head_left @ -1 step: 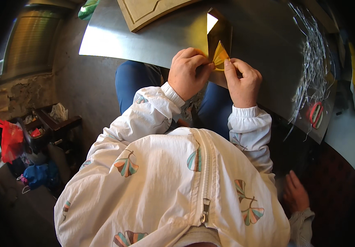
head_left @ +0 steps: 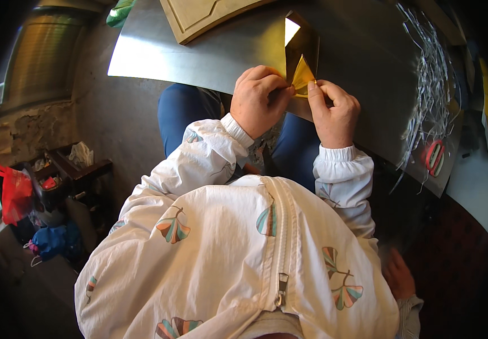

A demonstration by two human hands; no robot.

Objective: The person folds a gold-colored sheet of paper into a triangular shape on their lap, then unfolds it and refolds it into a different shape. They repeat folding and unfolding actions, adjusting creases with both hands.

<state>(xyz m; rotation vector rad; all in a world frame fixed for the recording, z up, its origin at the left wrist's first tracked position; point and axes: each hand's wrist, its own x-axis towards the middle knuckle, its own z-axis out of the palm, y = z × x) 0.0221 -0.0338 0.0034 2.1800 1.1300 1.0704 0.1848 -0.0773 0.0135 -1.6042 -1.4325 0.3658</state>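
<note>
A small piece of shiny gold foil paper, folded to a pointed shape, stands with its tip up at the near edge of the metal tabletop. My left hand pinches its lower left corner between thumb and fingers. On the other side, my right hand grips the lower right edge with thumb and forefinger. Just beyond my hands lies a larger gold and dark reflective sheet, partly covered by the folded piece. The undersides of my fingers are hidden.
A wooden board rests at the far side. Silvery strips and red-handled scissors lie on the right. Another person's hand is low at the right. A red plastic bag hangs at the left.
The gold foil paper's face looks smoother, with fewer pleats showing. The other person's hand has moved a little left and down. My own hands stay nearly in place.
</note>
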